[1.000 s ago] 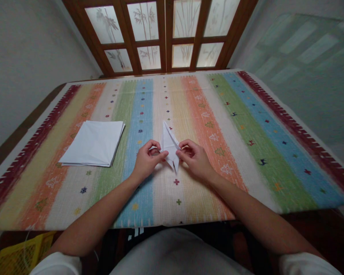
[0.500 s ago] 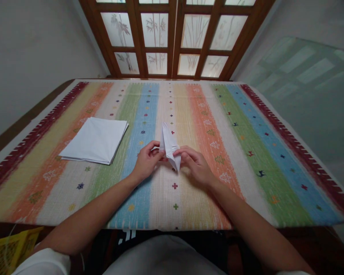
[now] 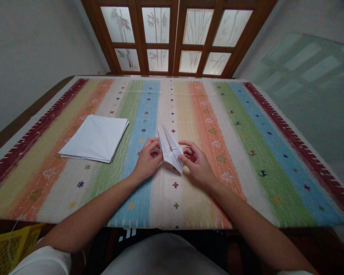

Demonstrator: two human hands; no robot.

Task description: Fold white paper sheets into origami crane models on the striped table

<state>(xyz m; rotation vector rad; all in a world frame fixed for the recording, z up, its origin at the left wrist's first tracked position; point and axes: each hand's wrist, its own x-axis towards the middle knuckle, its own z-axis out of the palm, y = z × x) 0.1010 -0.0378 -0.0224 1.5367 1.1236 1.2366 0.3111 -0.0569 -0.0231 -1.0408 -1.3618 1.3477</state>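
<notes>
A folded white paper [image 3: 172, 152] is held above the middle of the striped cloth, with two long narrow points toward the far side and a short point toward me. My left hand [image 3: 148, 158] pinches its left edge between thumb and fingers. On the right edge, the thumb and fingers of my right hand [image 3: 197, 160] grip the paper. A stack of white square sheets [image 3: 95, 138] lies on the cloth to the left of my hands.
The striped cloth [image 3: 252, 183] covers the table. Beyond its far edge is a wooden door with glass panes [image 3: 156, 61]. A yellow basket [image 3: 14, 244] stands below the table's near left corner. A greenish glass panel [image 3: 312, 95] leans at the right wall.
The folded paper has turned and opened out, so its two long points now stand apart. My right thumb and fingers have moved slightly to the right along with its edge.
</notes>
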